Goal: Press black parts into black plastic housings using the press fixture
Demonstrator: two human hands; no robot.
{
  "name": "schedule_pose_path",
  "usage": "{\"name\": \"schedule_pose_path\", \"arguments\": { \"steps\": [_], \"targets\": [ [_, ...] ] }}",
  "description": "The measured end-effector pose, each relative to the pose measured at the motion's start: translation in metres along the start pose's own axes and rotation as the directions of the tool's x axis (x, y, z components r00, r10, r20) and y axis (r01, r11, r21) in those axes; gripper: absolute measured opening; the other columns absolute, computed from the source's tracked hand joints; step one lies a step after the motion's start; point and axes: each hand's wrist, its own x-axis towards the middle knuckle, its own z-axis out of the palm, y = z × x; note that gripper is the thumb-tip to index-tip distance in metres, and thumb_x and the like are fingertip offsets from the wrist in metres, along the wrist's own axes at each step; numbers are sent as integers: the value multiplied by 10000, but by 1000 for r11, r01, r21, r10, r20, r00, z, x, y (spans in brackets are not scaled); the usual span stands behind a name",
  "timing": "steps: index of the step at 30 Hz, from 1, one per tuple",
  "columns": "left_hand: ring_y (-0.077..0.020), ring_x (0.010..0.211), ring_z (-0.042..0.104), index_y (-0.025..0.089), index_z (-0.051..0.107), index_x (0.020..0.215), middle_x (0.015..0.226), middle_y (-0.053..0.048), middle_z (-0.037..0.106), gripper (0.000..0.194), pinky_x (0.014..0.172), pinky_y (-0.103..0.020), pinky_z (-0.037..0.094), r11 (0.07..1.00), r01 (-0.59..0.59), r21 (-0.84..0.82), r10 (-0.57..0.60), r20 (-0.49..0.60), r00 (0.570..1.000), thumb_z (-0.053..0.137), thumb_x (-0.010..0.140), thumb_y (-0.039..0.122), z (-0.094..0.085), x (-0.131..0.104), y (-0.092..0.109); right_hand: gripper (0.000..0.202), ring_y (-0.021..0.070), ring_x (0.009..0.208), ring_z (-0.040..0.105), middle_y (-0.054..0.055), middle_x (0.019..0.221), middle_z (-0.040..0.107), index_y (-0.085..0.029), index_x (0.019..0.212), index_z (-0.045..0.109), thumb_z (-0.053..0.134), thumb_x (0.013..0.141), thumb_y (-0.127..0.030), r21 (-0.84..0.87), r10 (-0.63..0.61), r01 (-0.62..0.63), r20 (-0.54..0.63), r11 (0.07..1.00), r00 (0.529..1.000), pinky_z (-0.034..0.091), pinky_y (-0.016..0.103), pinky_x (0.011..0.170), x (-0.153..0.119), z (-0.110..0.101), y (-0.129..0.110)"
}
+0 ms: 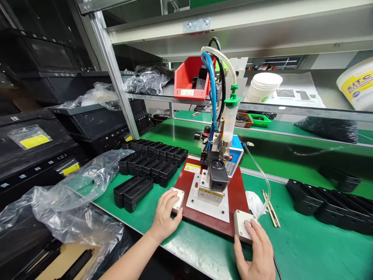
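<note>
My left hand rests on a beige button box at the left front corner of a dispensing machine's red base plate; its fingers lie over the top, thumb apart. On a second beige button box at the right front corner lie the fingertips of my right hand, fingers outstretched and thumb along the side. Both hands are open. Between them, a black plastic housing sits tilted in the machine's fixture. A syringe with a green cap stands above it.
Rows of black housings stand on the green mat at left, more housings at right. Tweezers lie by a white tissue. Plastic film hangs over the left edge. A red bin and a white tub occupy the shelf.
</note>
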Motion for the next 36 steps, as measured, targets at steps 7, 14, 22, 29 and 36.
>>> {"name": "schedule_pose_path", "arguments": {
  "steps": [7, 14, 22, 29, 36],
  "targets": [
    [-308, 1224, 520, 180, 509, 1166, 1165, -131, 588, 366, 973, -507, 509, 1000, 0, -2, 0, -2, 1000, 588, 815, 110, 1, 1, 0, 459, 344, 1207, 512, 169, 1318, 521, -168, 1308, 499, 542, 921, -412, -1, 3, -3, -1, 1000, 1000, 440, 522, 987, 1, -1, -2],
    [-307, 1229, 510, 180, 503, 1178, 1169, -132, 577, 380, 975, -507, 504, 1000, -3, -4, 3, 0, 1000, 593, 817, 106, 0, 0, 0, 458, 346, 1201, 515, 168, 1317, 519, -173, 1310, 496, 542, 921, -410, -6, 0, 0, 0, 1000, 1000, 442, 532, 985, 1, 0, -1],
    [-305, 1234, 509, 186, 501, 1180, 1172, -127, 578, 385, 976, -507, 505, 1000, -1, -5, 1, -3, 1000, 592, 815, 103, 0, 1, 0, 463, 346, 1207, 507, 168, 1321, 513, -169, 1313, 491, 538, 923, -415, -10, 0, 0, 7, 1000, 1000, 439, 528, 987, 0, -1, 0],
    [-302, 1224, 517, 171, 509, 1165, 1163, -131, 585, 368, 973, -496, 507, 1000, -12, 6, 12, -8, 1000, 594, 813, 106, 1, 1, 0, 470, 346, 1202, 511, 169, 1314, 520, -167, 1309, 494, 537, 922, -431, -8, 0, 0, 1, 1000, 1000, 440, 520, 985, 0, 0, 1],
    [-307, 1230, 505, 162, 509, 1161, 1168, -136, 580, 358, 980, -506, 497, 1000, -8, 5, 8, 6, 1000, 593, 818, 107, 1, 1, 0, 464, 350, 1208, 506, 171, 1320, 516, -168, 1313, 495, 539, 919, -409, 4, -4, 4, -4, 1000, 1000, 428, 525, 993, -1, -1, 2]
  ]
}}
